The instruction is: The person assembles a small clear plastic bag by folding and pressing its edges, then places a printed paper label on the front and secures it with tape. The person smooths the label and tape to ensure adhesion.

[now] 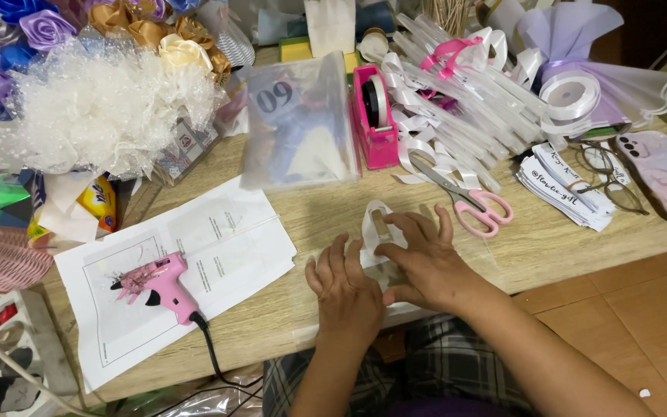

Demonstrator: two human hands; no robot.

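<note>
Hands: left hand (347, 289) flat, fingers spread, gripping nothing; right hand (420, 259) pressed on clear sleeve (395, 309), fingers open.
Ribbon loop (374, 224): lower centre, just beyond both hands, right fingertips touching it; long axis ran up-frame.
Scissors (463, 197): beyond, right.

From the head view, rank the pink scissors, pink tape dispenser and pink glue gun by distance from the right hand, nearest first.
1. Pink scissors: just beyond the right hand, slightly right.
2. Pink tape dispenser: farther back on the table.
3. Pink glue gun: far left, on the white paper.
</note>
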